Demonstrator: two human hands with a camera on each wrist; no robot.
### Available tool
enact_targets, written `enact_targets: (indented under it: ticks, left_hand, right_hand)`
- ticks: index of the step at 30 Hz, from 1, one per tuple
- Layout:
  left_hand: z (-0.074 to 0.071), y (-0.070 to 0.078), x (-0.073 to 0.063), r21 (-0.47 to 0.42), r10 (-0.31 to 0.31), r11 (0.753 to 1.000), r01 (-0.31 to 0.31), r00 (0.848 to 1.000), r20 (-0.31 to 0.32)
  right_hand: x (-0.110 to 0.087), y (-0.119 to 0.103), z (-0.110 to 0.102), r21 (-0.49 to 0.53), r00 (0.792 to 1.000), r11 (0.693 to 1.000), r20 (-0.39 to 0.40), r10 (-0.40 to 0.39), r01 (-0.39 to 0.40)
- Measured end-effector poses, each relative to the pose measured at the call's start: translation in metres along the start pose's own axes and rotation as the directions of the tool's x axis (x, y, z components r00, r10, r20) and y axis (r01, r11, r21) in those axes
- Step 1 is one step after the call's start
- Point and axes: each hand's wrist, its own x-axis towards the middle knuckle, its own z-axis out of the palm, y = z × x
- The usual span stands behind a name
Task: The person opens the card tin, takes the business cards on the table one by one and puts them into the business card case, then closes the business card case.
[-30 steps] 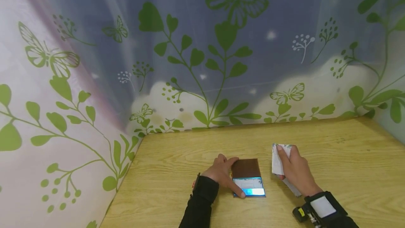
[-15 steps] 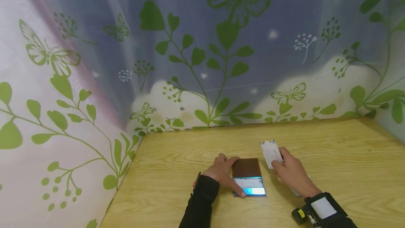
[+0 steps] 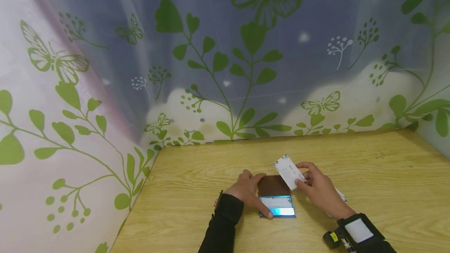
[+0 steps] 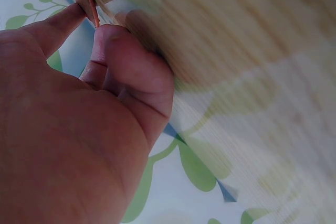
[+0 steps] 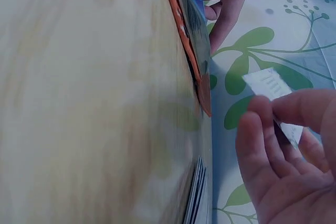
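A brown card holder (image 3: 274,185) lies unfolded on the table, a white leaf-printed card under its shiny, blue-glinting lower pocket. My left hand (image 3: 243,190) holds it at its left side, thumb on the lower edge and forefinger by the upper corner. Just right of and above the holder, my right hand (image 3: 318,188) pinches a white printed card (image 3: 289,171) with leaf corners, tilted and partly over the brown flap. In the right wrist view that card (image 5: 272,84) is between thumb and fingers. A stack of cards (image 5: 197,195) lies on the table, mostly hidden behind my right hand in the head view.
The wood-grain table (image 3: 197,171) runs back to a hanging cloth (image 3: 200,61) printed with leaves and butterflies. Cloth also stands along the left and right sides. A wrist device (image 3: 358,229) is strapped above my right hand.
My right hand has turned the card and brought it leftward, from beside the card holder to partly over its flap. My left hand and the card holder have stayed put.
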Motion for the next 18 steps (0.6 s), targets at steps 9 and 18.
enact_targets:
  ticks: [9,18]
  left_hand:
    - [0.0016,0.0001,0.0004,0.01,-0.014,1.0,0.014,1.0,-0.003]
    - [0.001,0.0001,0.0006,0.01,-0.015,1.0,0.015,1.0,-0.01]
  right_hand:
    - [-0.0002,-0.001,0.0021,0.077,0.997,0.996,0.078,0.028,-0.033]
    - [0.0006,0.0014,0.0034,0.063,0.983,0.998,0.18,-0.021,0.01]
